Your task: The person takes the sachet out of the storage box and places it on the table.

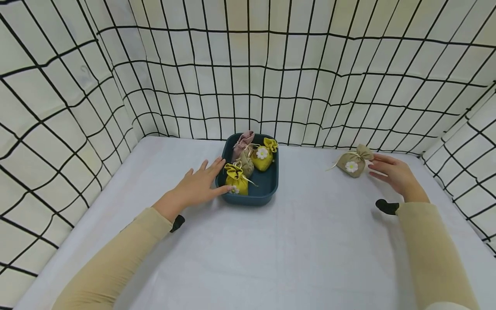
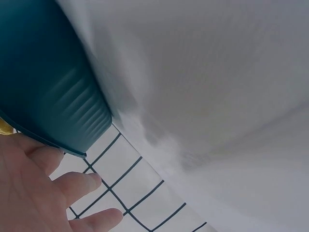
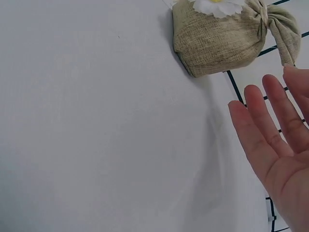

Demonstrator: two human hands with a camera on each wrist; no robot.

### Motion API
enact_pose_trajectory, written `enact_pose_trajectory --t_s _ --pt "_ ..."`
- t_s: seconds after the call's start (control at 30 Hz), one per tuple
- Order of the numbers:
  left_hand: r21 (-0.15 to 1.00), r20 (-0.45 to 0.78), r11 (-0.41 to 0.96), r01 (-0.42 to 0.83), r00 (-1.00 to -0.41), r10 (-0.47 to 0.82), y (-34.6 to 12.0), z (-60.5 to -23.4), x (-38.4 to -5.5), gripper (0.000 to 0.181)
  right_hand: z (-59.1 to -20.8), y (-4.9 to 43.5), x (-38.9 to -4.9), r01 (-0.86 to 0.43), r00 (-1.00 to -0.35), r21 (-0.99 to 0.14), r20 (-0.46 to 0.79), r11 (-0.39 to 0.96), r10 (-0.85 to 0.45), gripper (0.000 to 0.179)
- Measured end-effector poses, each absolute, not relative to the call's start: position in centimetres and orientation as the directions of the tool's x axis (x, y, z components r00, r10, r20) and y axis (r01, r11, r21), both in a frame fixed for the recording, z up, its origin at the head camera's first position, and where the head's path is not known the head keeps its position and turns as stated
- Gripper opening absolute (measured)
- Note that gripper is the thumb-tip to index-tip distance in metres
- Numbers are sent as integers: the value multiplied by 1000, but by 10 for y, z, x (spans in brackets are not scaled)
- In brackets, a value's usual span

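Note:
My left hand (image 1: 199,185) lies with spread fingers at the left side of a dark blue-green plastic basket (image 1: 274,181), its thumb by a yellow drawstring pouch (image 1: 242,187). In the left wrist view, fingers (image 2: 79,186) reach past the rim of the basket (image 2: 53,72). My right hand (image 1: 393,174) is beside a tan drawstring pouch (image 1: 348,161) with a white flower. The right wrist view shows a fingertip right at the gathered top of this pouch (image 3: 217,43), the other fingers (image 3: 256,140) extended below it.
Inside the basket are also a pink pouch (image 1: 242,144), a second tan pouch (image 1: 246,165) and another yellow pouch (image 1: 263,160) with a flower. White cloth covers the table (image 1: 290,249). A black grid net (image 1: 248,66) over white walls borders the back and sides.

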State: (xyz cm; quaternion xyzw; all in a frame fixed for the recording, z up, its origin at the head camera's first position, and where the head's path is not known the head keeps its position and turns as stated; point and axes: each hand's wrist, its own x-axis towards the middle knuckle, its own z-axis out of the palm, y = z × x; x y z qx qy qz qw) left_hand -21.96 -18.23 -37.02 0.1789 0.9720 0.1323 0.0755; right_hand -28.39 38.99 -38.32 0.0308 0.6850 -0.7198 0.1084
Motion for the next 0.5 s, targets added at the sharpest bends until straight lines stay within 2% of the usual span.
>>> enact_pose_trajectory --t_s 0.2,0.37,0.5 --pt "283 -108 902 325 -924 367 -182 -370 -221 100 -379 398 -278 138 -988 -988 -133 -65 -76 38" --pt "287 -112 902 322 -924 365 -182 -370 -221 100 -369 391 -272 105 -987 -990 -116 -97 116 14" --pt "288 -112 902 322 -924 366 -182 -369 -221 100 -360 383 -265 61 -958 -981 -110 -187 265 11"
